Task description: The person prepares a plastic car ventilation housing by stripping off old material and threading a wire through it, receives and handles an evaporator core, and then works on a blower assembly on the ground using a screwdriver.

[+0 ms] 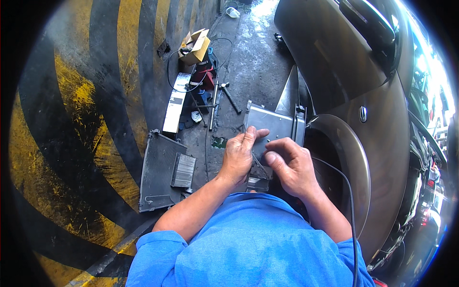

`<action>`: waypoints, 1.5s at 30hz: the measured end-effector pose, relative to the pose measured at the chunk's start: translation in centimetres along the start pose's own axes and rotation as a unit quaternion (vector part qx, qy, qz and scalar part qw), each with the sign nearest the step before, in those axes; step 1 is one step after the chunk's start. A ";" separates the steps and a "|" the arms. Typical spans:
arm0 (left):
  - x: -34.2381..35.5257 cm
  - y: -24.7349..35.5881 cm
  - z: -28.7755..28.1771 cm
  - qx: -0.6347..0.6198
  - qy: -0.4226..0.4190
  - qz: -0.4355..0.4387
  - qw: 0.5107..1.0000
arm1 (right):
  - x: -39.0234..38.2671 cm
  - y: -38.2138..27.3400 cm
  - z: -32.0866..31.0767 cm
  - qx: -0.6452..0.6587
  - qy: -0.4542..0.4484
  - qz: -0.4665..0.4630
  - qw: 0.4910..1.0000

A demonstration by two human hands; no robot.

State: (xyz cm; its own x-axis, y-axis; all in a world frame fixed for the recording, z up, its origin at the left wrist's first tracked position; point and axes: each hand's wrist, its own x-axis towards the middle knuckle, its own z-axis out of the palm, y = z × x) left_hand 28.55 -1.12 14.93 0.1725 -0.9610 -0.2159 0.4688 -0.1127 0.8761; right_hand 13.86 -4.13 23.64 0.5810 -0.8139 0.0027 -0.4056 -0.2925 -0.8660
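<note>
My left hand (pixel 237 158) is in front of my chest, thumb laid against the bent fingers and one finger pointing right. If it holds anything, that is too small or hidden to name. Just right of it is my right hand (pixel 292 167), fingers curved, with a gap between thumb and forefinger and nothing visible in it. The hands are close but apart. Beyond them lies a flat silvery-grey metal panel (pixel 270 119). Below and between the hands, a small dark part (pixel 258 184) shows partly above my blue shirt.
A brown car (pixel 354 110) stands along the right, its wheel arch beside my right arm. At left are a dark, flat radiator-like panel (pixel 155 172) and a finned block (pixel 184 170). Farther off are a hammer (pixel 231 98), a long white box (pixel 176 103) and an open carton (pixel 195 47).
</note>
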 end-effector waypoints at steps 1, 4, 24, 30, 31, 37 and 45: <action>0.1 0.0 0.1 0.030 0.021 0.016 0.999 | -0.1 0.0 0.4 0.030 -0.005 0.006 1.000; -0.1 0.8 0.2 0.089 0.009 0.007 0.996 | 0.4 -0.2 1.0 0.012 -0.056 0.054 0.997; -0.3 2.8 -0.4 0.215 -0.036 0.079 0.973 | -0.5 1.0 -3.2 -0.122 0.140 -0.085 0.979; 0.3 1.9 0.2 0.234 -0.097 0.088 0.963 | -0.9 1.7 -0.2 -0.225 0.201 -0.178 0.937; 0.4 1.8 0.5 0.207 -0.115 0.054 0.970 | -1.2 2.3 -0.2 -0.219 0.221 -0.180 0.933; 0.9 1.7 -0.8 0.067 -0.166 0.018 0.984 | -1.2 2.8 1.3 -0.106 0.288 -0.184 0.934; 1.0 3.2 2.3 0.040 -0.244 0.010 0.969 | -2.3 2.5 1.2 0.125 0.323 -0.123 0.930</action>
State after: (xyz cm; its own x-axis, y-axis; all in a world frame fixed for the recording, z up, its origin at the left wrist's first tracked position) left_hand 28.22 -3.03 18.49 -0.2587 -0.9659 0.0144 0.3974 -0.0928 0.9130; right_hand 12.31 -2.40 20.88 0.0569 -0.8935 0.4454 -0.0936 -0.4490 -0.8886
